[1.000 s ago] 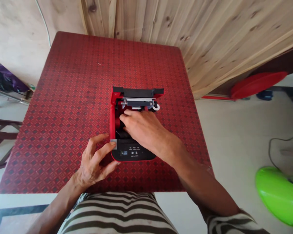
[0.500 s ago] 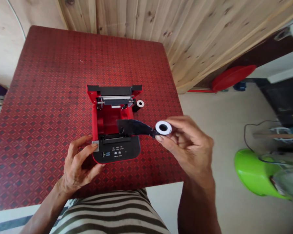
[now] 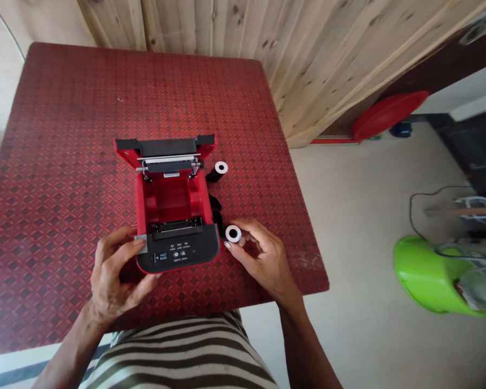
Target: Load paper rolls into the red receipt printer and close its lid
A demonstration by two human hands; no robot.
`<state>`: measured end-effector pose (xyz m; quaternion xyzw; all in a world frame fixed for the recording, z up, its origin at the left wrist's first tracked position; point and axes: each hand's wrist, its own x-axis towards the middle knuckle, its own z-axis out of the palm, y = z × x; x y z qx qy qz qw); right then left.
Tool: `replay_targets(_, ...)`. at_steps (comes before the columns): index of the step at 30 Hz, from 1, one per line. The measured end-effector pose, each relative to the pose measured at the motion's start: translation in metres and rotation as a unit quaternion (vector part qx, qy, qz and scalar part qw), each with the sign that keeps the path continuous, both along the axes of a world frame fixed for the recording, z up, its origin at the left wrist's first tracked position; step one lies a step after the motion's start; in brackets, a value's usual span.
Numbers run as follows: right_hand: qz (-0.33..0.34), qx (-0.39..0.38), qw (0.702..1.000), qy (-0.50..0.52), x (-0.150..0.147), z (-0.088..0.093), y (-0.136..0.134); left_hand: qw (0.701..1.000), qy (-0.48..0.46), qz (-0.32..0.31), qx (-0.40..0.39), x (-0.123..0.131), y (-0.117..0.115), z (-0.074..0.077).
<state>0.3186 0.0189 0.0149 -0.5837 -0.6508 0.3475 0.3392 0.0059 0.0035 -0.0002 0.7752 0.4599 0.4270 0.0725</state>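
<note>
A small red and black printer (image 3: 170,210) stands open on the red patterned table (image 3: 65,135), its lid tilted back and its red inner bay bare. My left hand (image 3: 115,270) grips the printer's front left corner, thumb on a grey tab. My right hand (image 3: 263,256) rests on the table just right of the printer, fingers pinched on a black roll with a white core (image 3: 232,233). A black ribbon runs from that roll back along the printer's right side. A second black roll with a white core (image 3: 218,169) lies by the lid's right end.
A wooden plank wall (image 3: 267,48) rises behind the table. On the floor to the right lie a bright green plastic object (image 3: 433,275), a red lid-like thing (image 3: 389,116) and a thin cable. My striped shirt (image 3: 186,351) fills the bottom edge.
My right hand reached into the printer's bay, lifted out the black roll with ribbon trailing, then lowered it onto the table right of the printer. The left hand stayed on the corner.
</note>
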Motion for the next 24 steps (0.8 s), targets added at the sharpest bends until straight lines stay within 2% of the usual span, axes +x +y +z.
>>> replay_targets(5,0.023,-0.038,0.999,0.005,0.005,0.002,0.000,1.000,0.001,-0.003,-0.001,-0.001,0.000,0.000)
replay_targets(8,0.062,-0.116,0.990,0.052,0.018,0.010,0.005,1.000,0.000,-0.002,-0.006,-0.001,-0.001,0.000)
replay_targets(11,0.079,-0.176,0.974,0.122,0.034,0.019,0.024,1.000,0.001,-0.002,-0.007,0.000,0.000,0.001)
replay_targets(13,0.035,-0.136,0.984,0.110,0.037,0.020,0.047,1.000,-0.003,-0.003,-0.004,0.000,0.001,0.001)
replay_targets(15,-0.025,-0.050,0.997,0.059,0.030,0.013,0.074,1.000,-0.006,0.000,-0.001,0.001,0.001,0.001)
replay_targets(16,-0.033,-0.007,0.999,0.029,0.024,0.007,0.088,1.000,-0.004,0.002,0.002,0.001,0.001,0.001)
replay_targets(20,0.007,0.036,0.999,-0.034,-0.005,-0.018,0.125,1.000,0.008,-0.002,0.014,0.000,0.001,0.000)
replay_targets(24,-0.005,0.043,0.998,-0.039,-0.018,-0.027,0.130,1.000,0.003,-0.006,0.012,-0.001,-0.001,-0.002)
